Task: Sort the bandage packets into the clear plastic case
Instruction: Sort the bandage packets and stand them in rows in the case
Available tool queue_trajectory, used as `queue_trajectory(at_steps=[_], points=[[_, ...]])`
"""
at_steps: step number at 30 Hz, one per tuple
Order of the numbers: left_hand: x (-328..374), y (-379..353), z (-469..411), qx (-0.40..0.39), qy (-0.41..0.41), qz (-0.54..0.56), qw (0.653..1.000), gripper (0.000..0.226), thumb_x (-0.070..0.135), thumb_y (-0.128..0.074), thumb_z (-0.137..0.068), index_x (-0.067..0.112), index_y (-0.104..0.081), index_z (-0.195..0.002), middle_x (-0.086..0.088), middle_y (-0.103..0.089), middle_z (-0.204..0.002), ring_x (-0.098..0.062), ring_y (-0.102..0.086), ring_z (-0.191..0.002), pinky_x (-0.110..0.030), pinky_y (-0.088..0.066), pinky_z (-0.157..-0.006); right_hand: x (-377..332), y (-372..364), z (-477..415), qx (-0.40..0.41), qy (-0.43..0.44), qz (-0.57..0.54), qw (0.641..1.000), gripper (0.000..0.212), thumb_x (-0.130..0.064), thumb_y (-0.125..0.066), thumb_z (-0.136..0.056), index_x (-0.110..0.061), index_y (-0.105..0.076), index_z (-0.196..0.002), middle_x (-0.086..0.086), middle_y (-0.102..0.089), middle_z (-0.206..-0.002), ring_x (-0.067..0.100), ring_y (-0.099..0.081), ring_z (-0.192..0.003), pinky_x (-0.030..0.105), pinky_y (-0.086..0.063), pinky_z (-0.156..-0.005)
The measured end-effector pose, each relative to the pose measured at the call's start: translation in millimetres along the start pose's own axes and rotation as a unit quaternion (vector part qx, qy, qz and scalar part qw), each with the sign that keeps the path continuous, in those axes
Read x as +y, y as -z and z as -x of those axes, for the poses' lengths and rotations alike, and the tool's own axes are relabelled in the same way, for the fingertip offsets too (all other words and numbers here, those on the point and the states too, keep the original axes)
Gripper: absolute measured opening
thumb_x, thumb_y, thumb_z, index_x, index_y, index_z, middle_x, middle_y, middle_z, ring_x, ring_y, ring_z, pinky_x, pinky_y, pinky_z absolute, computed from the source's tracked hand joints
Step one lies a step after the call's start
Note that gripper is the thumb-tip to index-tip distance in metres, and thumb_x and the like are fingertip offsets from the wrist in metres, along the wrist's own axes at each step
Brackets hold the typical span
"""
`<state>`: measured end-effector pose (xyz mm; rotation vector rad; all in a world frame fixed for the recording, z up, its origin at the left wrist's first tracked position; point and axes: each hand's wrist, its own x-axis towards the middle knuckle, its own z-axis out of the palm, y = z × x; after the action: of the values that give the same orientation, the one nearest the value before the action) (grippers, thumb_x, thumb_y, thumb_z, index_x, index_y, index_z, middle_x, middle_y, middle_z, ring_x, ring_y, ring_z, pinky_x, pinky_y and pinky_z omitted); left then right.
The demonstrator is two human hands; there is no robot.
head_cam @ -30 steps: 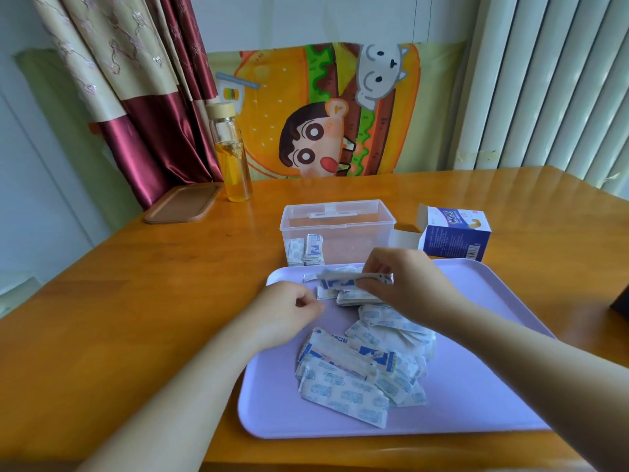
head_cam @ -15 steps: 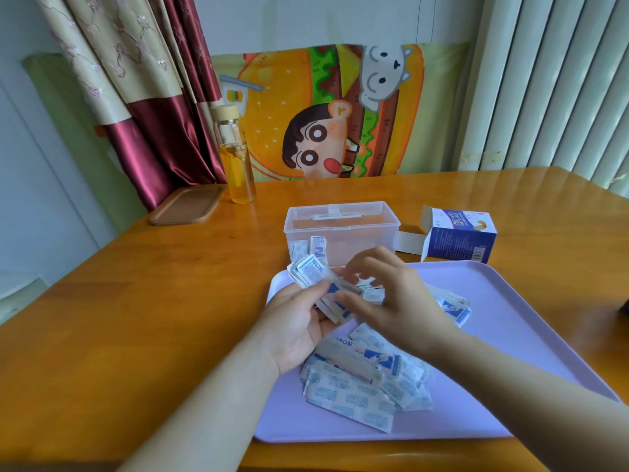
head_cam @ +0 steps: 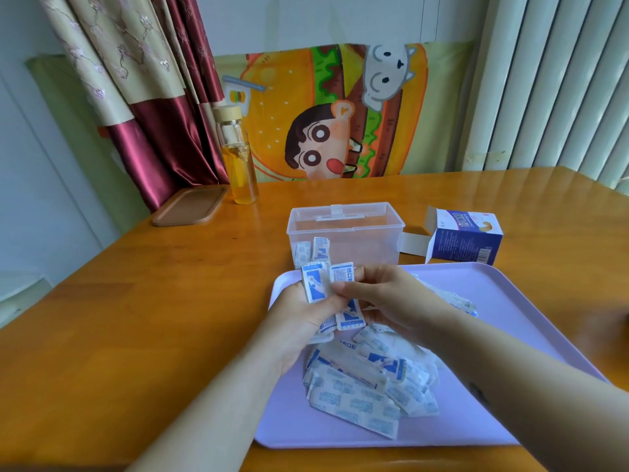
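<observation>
Head view:
Left hand (head_cam: 306, 321): fingers curled round a small stack of bandage packets (head_cam: 315, 284), above the tray's far-left corner.
Right hand (head_cam: 391, 301): pinches the same stack.
Loose pile (head_cam: 367, 379): heaped on the purple tray (head_cam: 510, 301).
Clear plastic case (head_cam: 345, 229): lid off, on the bench (head_cam: 153, 318) just beyond the tray, a few packets standing at its left end.
</observation>
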<state>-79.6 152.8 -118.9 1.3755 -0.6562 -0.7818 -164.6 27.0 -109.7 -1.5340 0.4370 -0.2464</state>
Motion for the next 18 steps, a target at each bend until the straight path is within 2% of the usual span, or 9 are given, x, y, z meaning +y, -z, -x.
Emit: queue_trajectory(at_steps=[3, 5, 8, 10, 12, 14, 16, 18], points=[[4, 3, 3, -0.046, 0.063, 0.09, 0.993, 0.026, -0.001, -0.044, -0.095, 0.014, -0.063, -0.102, -0.012, -0.073, -0.092, -0.025, -0.071, -0.082, -0.041, -0.057, -0.077, 2, 0, -2, 0.03, 0.006, 0.003, 1.0, 0.034, -0.022, -0.072, -0.08, 0.007, -0.063, -0.096, 0.026, -0.067, -0.093, 0.028, -0.05, -0.08, 0.038, -0.041, -0.073], [3, 7, 3, -0.052, 0.079, 0.111, 0.989, 0.027, -0.001, -0.039, -0.096, 0.011, -0.062, -0.102, -0.013, -0.074, -0.09, -0.024, -0.071, -0.078, -0.037, -0.057, -0.072, 1, 2, 0, 0.03, 0.012, -0.016, 0.999, 0.029, -0.025, -0.073, -0.075, 0.0, -0.065, -0.085, 0.021, -0.069, -0.092, 0.027, -0.048, -0.078, 0.034, -0.04, -0.068], [1, 11, 3, -0.021, 0.061, 0.044, 0.997, 0.019, 0.004, -0.047, -0.095, 0.012, -0.062, -0.104, -0.007, -0.073, -0.087, -0.016, -0.07, -0.072, -0.027, -0.053, -0.063, -9, 11, 4, 0.032, 0.015, -0.07, 0.997, 0.023, -0.027, -0.072, -0.065, -0.008, -0.061, -0.071, 0.006, -0.061, -0.061, 0.021, -0.046, -0.062, 0.027, -0.037, -0.063], [0, 8, 2, -0.022, 0.042, 0.008, 0.999, 0.015, 0.007, -0.057, -0.091, 0.013, -0.067, -0.101, -0.007, -0.073, -0.093, -0.016, -0.07, -0.079, -0.03, -0.052, -0.069, -15, 13, 5, 0.028, 0.016, -0.085, 0.996, 0.019, -0.025, -0.071, -0.066, -0.009, -0.064, -0.073, -0.002, -0.055, -0.052, 0.014, -0.04, -0.057, 0.028, -0.036, -0.066], [1, 4, 0, -0.024, 0.016, -0.044, 0.999, 0.013, 0.01, -0.065, -0.086, 0.019, -0.073, -0.091, -0.009, -0.073, -0.098, -0.02, -0.07, -0.089, -0.035, -0.053, -0.076, -15, 7, 5, 0.023, 0.023, -0.059, 0.998, 0.027, -0.026, -0.074, -0.065, -0.007, -0.07, -0.084, 0.005, -0.061, -0.064, 0.016, -0.046, -0.061, 0.033, -0.043, -0.074], [1, -2, -2, -0.014, -0.005, -0.081, 0.997, 0.015, 0.011, -0.067, -0.085, 0.023, -0.074, -0.09, -0.009, -0.074, -0.096, -0.025, -0.07, -0.093, -0.041, -0.054, -0.082, -9, -1, 5, 0.035, 0.021, -0.041, 0.998, 0.021, -0.019, -0.075, -0.073, -0.008, -0.071, -0.09, 0.015, -0.069, -0.082, 0.025, -0.062, -0.073, 0.039, -0.052, -0.082], [0, -5, -3, -0.004, -0.02, -0.098, 0.995, 0.015, 0.012, -0.066, -0.086, 0.022, -0.072, -0.094, -0.008, -0.074, -0.094, -0.026, -0.07, -0.092, -0.045, -0.053, -0.085, -3, -6, 5, 0.053, 0.011, -0.057, 0.997, 0.005, -0.012, -0.07, -0.081, -0.007, -0.07, -0.082, 0.019, -0.071, -0.085, 0.033, -0.067, -0.079, 0.049, -0.054, -0.082], [1, -5, -2, -0.005, -0.009, -0.104, 0.995, 0.015, 0.015, -0.063, -0.09, 0.022, -0.07, -0.101, -0.006, -0.074, -0.095, -0.024, -0.07, -0.093, -0.044, -0.053, -0.086, 1, -4, 3, 0.071, -0.001, -0.075, 0.995, 0.009, -0.012, -0.067, -0.083, -0.003, -0.069, -0.082, 0.023, -0.071, -0.086, 0.04, -0.066, -0.081, 0.055, -0.052, -0.083]])
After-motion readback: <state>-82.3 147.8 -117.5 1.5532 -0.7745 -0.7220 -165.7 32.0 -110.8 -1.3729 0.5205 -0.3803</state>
